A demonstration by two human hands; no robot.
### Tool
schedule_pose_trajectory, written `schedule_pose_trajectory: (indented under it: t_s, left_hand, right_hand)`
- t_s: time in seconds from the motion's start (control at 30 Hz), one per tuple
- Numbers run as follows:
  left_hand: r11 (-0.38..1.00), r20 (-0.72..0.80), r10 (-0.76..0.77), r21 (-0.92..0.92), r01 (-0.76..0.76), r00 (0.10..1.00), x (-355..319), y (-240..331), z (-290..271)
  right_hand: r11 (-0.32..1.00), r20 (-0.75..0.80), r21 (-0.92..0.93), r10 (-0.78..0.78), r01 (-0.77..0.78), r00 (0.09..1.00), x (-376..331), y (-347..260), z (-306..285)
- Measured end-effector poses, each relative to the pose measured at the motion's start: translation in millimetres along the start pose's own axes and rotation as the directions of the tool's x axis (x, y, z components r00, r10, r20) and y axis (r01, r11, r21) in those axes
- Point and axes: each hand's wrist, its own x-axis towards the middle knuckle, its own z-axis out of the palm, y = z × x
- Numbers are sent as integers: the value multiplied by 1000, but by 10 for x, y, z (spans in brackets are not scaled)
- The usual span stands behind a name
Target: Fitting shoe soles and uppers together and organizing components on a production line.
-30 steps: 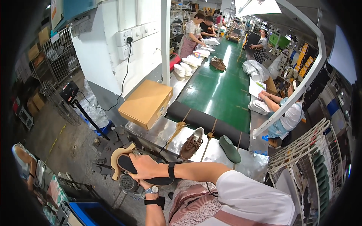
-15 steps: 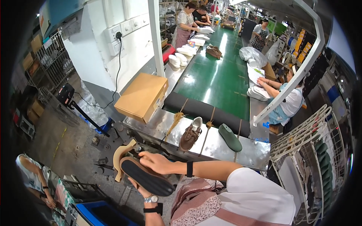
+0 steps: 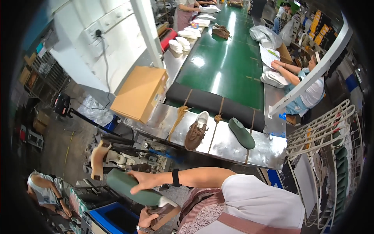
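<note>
My right hand (image 3: pixel 143 181) is closed over a green shoe last (image 3: pixel 124 183), tilted with one end toward the lower left. Below it, my left hand (image 3: pixel 146 218), with a watch at the wrist, grips a brown shoe (image 3: pixel 167 215) whose pale lining shows. The last's lower end meets the shoe's opening; how far inside it sits is hidden. Ahead, on the metal table end (image 3: pixel 222 146), stand a brown lace-up shoe (image 3: pixel 196 132) and another green last (image 3: pixel 241 133), apart from each other.
A curved tan piece (image 3: pixel 99 159) stands on a machine at left. A cardboard box (image 3: pixel 140 93) sits beside the green conveyor belt (image 3: pixel 218 74). At right are a wire rack (image 3: pixel 319 136) and a seated co-worker (image 3: pixel 307 91). A blue-edged machine (image 3: pixel 113 218) stands at lower left.
The shoe, earlier held sole up in both hands, is now lower in my left hand. My right hand has moved left and down, and the green last is now exposed in it.
</note>
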Motion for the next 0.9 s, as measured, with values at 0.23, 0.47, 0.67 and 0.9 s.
schedule_pose_trajectory:
  t_s: [0.23, 0.47, 0.67, 0.9]
  left_hand:
    - [954, -15, 91, 288, -83, 996, 1151, 201, 1181]
    - [641, 129, 254, 720, -267, 958, 2473, 351, 2382]
    - [301, 241, 181, 909, -287, 954, 3168, 997, 3494]
    - [-46, 64, 19, 997, -64, 998, 3783, 975, 3581]
  right_hand:
    - [738, -336, -663, -440, 123, 833, -1336, -552, -1046]
    - [619, -755, -648, -599, -443, 267, -3581, -582, -2543]
    - [648, -870, -283, -484, -708, -95, -4831, -30, -2878]
    - [619, -924, -274, -381, -736, 24, -5001, 866, -2515]
